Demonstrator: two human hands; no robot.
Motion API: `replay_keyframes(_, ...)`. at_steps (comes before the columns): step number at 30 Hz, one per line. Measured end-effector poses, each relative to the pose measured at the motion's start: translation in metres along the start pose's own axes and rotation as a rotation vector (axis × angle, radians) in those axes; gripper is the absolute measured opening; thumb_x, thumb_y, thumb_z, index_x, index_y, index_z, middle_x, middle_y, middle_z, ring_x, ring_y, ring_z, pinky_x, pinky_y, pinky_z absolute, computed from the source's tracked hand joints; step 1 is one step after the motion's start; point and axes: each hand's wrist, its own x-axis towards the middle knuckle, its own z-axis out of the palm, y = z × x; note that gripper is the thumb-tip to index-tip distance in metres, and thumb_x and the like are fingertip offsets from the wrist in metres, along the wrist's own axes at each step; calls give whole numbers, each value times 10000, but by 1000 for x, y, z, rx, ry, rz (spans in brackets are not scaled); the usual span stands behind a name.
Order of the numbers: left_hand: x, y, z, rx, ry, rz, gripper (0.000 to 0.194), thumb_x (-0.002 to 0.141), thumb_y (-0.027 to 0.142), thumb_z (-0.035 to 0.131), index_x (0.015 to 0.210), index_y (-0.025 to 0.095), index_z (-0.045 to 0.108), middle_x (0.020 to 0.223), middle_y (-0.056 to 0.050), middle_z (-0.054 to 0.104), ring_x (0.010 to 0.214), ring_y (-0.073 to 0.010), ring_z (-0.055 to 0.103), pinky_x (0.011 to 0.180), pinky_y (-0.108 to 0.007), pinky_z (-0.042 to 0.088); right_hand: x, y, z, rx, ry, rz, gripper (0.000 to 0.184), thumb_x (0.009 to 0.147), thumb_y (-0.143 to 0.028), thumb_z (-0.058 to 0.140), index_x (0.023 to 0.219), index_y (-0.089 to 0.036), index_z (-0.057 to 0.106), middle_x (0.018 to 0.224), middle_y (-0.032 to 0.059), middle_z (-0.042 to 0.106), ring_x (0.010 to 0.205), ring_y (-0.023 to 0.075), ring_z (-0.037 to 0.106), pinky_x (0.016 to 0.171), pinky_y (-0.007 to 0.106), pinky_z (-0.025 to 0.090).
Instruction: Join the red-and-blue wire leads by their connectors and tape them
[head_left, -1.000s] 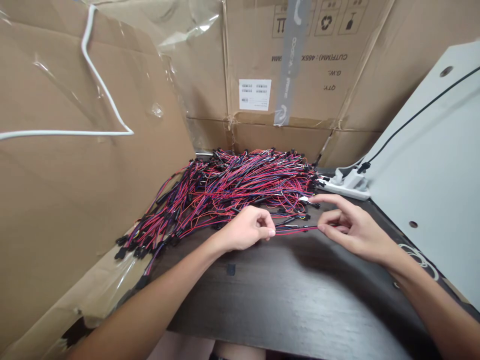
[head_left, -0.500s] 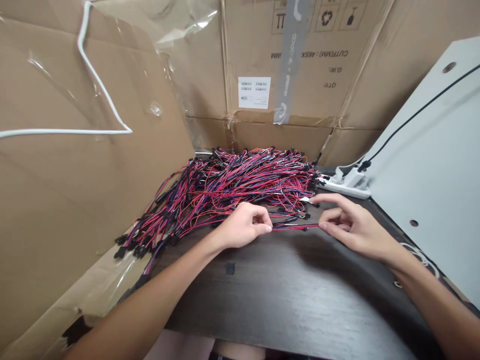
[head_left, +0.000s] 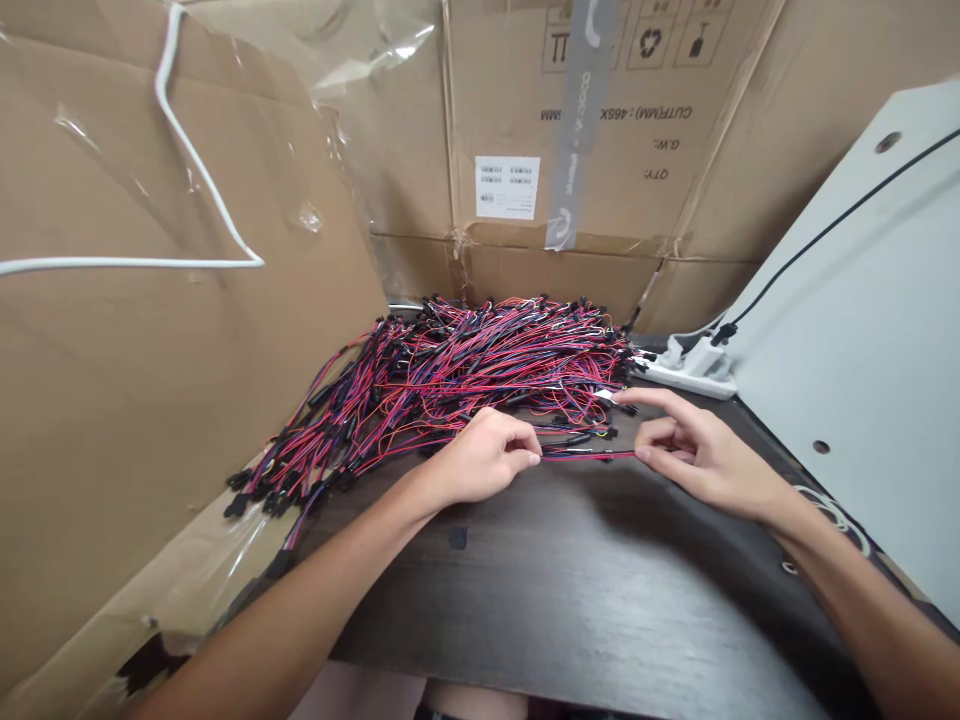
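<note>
A short length of red and black wire [head_left: 581, 458] runs level between my two hands, low over the dark table. My left hand [head_left: 491, 455] is closed in a pinch on its left part. With thumb and curled fingers, my right hand [head_left: 686, 445] pinches the right end, while its index finger stretches out to a small white tag [head_left: 604, 397]. Whether the tag sticks to that fingertip I cannot tell. Just beyond my hands lies a big heap of red, black and purple wire harnesses [head_left: 495, 360] with black connectors.
Large cardboard boxes [head_left: 615, 200] rise behind the heap, and a cardboard panel [head_left: 187, 330] stands on the left. A white power strip [head_left: 694, 378] with plugs lies at the back right. Beside it is a white panel [head_left: 862, 330]. The dark table [head_left: 555, 600] spreads in front.
Both hands keep their pinch on the wire and have hardly moved. The whole view has shifted very slightly.
</note>
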Motion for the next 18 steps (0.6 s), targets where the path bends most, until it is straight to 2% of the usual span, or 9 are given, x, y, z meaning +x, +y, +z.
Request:
replay_keyframes(8, -1, 2, -3, 96, -6, 90, 190, 831, 118, 550, 750, 136, 721, 713, -34, 684, 643, -127, 593, 650, -243, 425, 1, 1, 1, -65, -43, -43, 463, 862, -160, 455, 1320, -186, 397, 633, -32, 538, 541, 101, 447, 506, 195, 402)
replay_keyframes(15, -2, 4, -2, 148, 42, 114, 206, 833, 91, 535, 728, 131, 708, 675, -29, 653, 608, -124, 558, 625, -243, 411, 0, 5, 4, -1, -60, -21, 483, 885, -170, 440, 1358, -197, 346, 808, 35, 662, 728, 151, 623, 662, 258, 498)
replay_keyframes(18, -2, 4, -2, 163, 51, 127, 207, 835, 92, 535, 729, 129, 708, 666, -28, 648, 601, -123, 551, 630, -246, 409, 1, 2, 6, -40, -106, 4, 501, 880, -178, 453, 1367, -203, 339, 807, 28, 683, 711, 151, 632, 627, 243, 483)
